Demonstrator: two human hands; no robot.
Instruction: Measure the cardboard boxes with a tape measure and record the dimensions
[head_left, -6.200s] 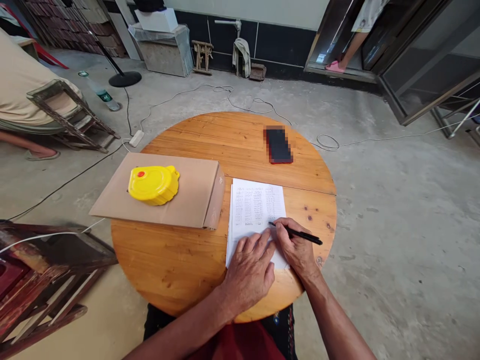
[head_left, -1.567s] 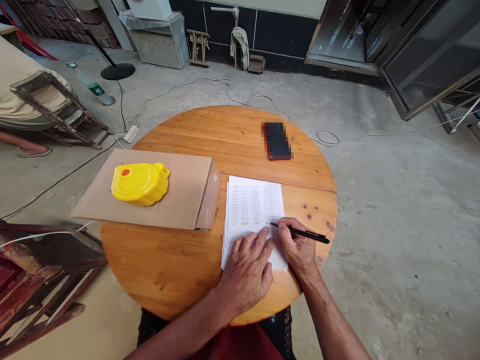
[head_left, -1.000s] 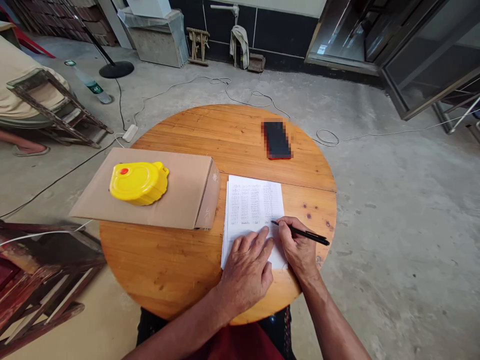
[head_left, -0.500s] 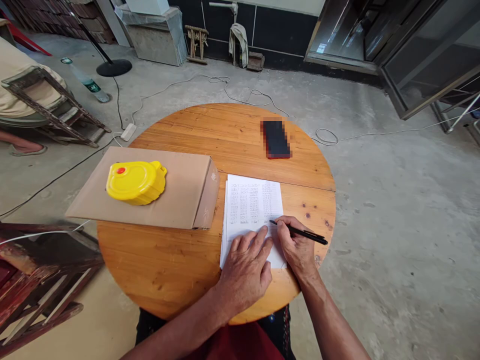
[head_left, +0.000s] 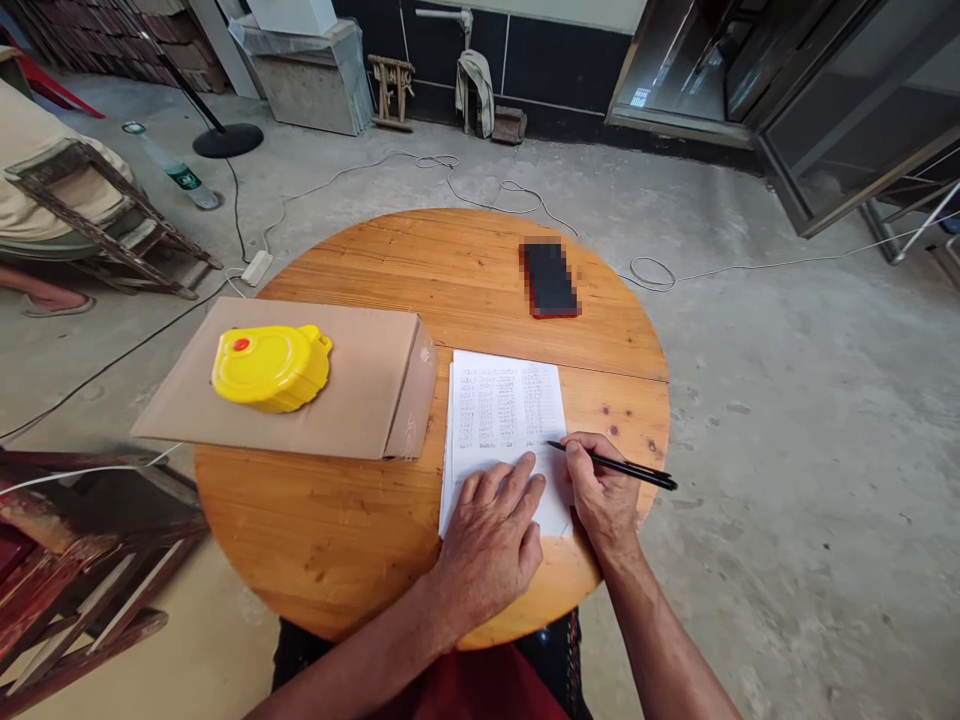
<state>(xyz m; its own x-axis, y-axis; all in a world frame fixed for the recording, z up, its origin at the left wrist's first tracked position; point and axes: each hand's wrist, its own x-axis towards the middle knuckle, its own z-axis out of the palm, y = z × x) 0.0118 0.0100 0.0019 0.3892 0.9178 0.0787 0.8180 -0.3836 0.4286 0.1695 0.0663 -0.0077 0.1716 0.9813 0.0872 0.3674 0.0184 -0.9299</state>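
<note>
Sheets of white paper (head_left: 484, 470) lie stacked on the round wooden table, the top one bearing columns of handwriting. My left hand (head_left: 495, 525) rests flat on the lower part of the paper, fingers stretched out. At the paper's right edge, my right hand (head_left: 604, 490) grips a black pen (head_left: 630, 468) between thumb and fingers. The pen's tip points left, at the end of the lowest written row; whether it touches the sheet I cannot tell.
On the round table (head_left: 360, 540), a cardboard box (head_left: 360, 390) at the left carries a yellow tape-measure-shaped case (head_left: 270, 365). A blurred-out dark phone (head_left: 551, 280) lies at the back right. Cables (head_left: 517, 200) cross the floor. A person sits by a wooden chair (head_left: 112, 220) at far left.
My right hand has shifted slightly right with the pen, and the tip has moved a little rightward along the row. My left hand stays in place on the paper.
</note>
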